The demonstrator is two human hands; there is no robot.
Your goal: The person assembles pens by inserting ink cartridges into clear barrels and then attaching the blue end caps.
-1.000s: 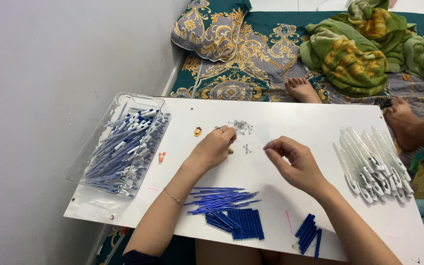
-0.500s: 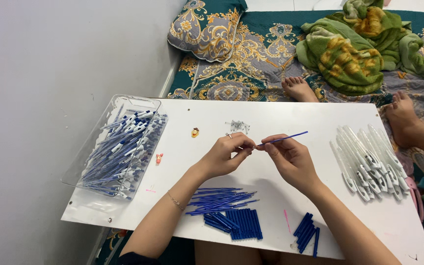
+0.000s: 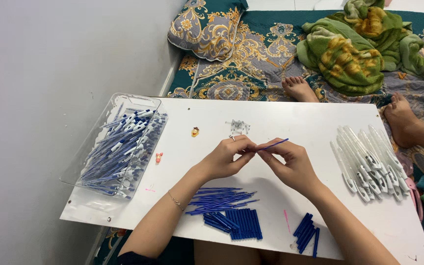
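Both hands pinch one thin blue refill [image 3: 272, 145] over the white board [image 3: 300, 122]: left hand [image 3: 224, 159] fingertips closed on its near end, right hand [image 3: 290, 164] gripping mid-shaft. Small springs [image 3: 239, 126] just beyond; blue refill pile [image 3: 219, 198] below wrists; white barrels [image 3: 369, 162] right; nothing blocks the grip.

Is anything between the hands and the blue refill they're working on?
No. Both the left hand and right hand already pinch the refill above the board; nothing visible sits between them.
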